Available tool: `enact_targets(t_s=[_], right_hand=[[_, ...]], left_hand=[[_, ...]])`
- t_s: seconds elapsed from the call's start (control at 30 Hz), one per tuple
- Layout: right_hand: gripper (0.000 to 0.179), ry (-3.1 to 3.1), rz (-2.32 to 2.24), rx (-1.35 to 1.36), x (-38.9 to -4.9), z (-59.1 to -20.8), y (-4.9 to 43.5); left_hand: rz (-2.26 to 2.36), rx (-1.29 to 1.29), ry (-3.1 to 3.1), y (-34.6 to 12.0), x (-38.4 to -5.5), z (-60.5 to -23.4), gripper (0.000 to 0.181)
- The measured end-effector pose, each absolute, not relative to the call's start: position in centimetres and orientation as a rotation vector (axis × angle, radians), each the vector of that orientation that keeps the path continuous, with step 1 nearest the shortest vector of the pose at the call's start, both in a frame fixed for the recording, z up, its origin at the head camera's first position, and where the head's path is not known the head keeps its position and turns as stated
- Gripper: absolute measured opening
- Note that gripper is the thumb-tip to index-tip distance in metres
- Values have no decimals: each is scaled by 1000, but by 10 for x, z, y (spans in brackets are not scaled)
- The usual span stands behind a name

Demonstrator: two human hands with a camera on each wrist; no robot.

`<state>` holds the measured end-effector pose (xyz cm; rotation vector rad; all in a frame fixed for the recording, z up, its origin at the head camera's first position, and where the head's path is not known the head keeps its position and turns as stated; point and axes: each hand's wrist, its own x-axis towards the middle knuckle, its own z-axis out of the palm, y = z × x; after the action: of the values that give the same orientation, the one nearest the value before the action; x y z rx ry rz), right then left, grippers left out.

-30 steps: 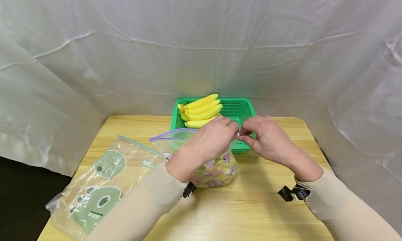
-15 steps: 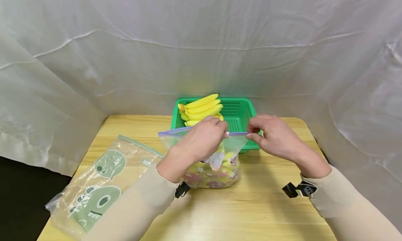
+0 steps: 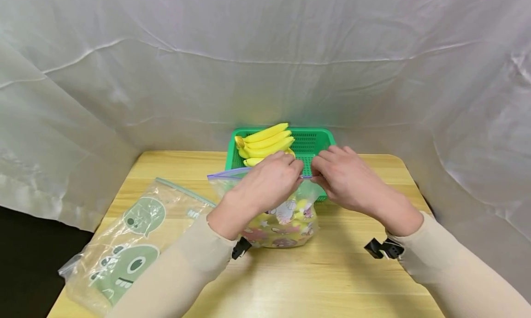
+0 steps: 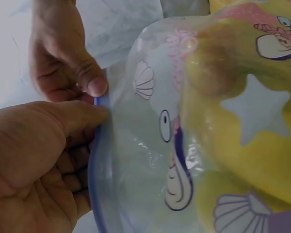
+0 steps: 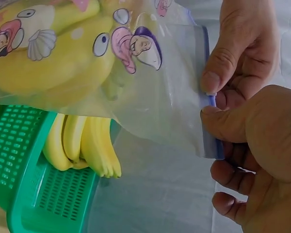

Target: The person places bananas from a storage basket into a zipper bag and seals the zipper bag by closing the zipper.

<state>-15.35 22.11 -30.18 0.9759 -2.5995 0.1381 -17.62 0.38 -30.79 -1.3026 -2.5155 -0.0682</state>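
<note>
A clear zip bag (image 3: 286,226) with a purple-blue zip strip and cartoon prints stands at the middle of the table. Through its film show yellow bananas (image 4: 242,155). My left hand (image 3: 265,179) pinches the zip edge between thumb and fingers. Close beside it on the right, my right hand (image 3: 352,182) pinches the same strip near the bag's right corner. The right wrist view shows both thumbs on the strip (image 5: 207,63), almost meeting. The strip's left part (image 3: 228,173) looks parted in the head view. Part of the bag is hidden behind my left hand and forearm.
Behind the bag, a green basket (image 3: 332,140) holds several bananas (image 3: 267,143) at its left side. On the left of the wooden table (image 3: 307,281) lies a flat clear bag (image 3: 174,230) with green monster prints. Grey-white cloth (image 3: 265,78) hangs around the table.
Both hands first shifted apart along the zip, my left going left and my right going right to the corner. Since then my right hand has come back left, close to my left hand.
</note>
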Motion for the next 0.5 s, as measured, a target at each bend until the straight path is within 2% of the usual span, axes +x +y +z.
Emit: enact_targets(t_s=[0.5], right_hand=[[18, -2701, 157, 928, -153, -305, 227]], left_hand=[[-21, -1318, -2626, -11, -179, -306, 19]])
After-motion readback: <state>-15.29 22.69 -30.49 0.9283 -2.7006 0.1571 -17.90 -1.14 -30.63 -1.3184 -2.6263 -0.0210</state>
